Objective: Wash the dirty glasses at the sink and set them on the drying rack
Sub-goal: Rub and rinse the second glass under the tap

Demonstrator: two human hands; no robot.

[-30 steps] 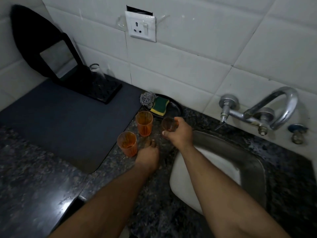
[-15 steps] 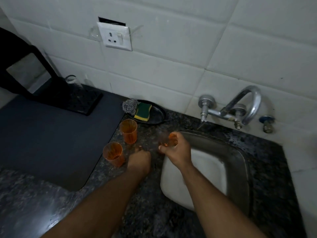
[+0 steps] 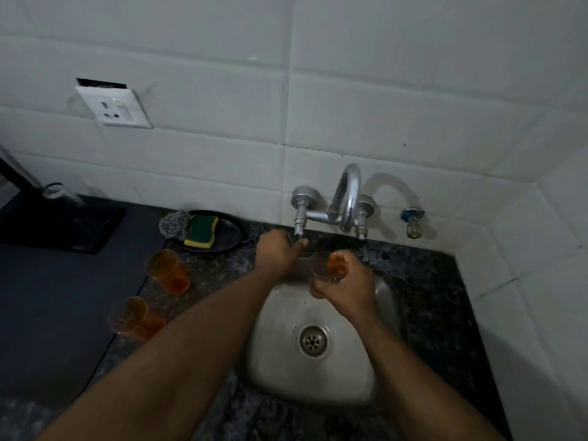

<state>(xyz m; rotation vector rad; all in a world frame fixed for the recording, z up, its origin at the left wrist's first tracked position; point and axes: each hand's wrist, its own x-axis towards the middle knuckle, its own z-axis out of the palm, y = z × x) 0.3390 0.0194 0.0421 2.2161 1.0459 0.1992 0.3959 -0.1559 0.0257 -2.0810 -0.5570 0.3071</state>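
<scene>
My right hand point(image 3: 345, 286) grips a small glass point(image 3: 321, 264) with orange residue, held over the back of the steel sink point(image 3: 375, 370) just under the tap point(image 3: 345, 198). My left hand point(image 3: 276, 251) is closed around the tap's dark lever below the left valve. Two more orange-stained glasses stand on the counter to the left: one point(image 3: 168, 272) nearer the wall, one point(image 3: 132, 318) nearer me. A clear glass point(image 3: 62, 194) stands on the black drying rack point(image 3: 63, 224) at far left.
A black dish point(image 3: 227, 233) against the wall holds a steel scourer point(image 3: 173, 224) and a green-yellow sponge point(image 3: 202, 232). A dark mat point(image 3: 57, 313) covers the counter on the left. A wall socket point(image 3: 113, 108) is above it. A second small valve point(image 3: 412, 219) sits right of the tap.
My right hand carried the glass from the counter to over the sink under the tap. My left hand left the counter and took hold of the tap lever. The view swung right.
</scene>
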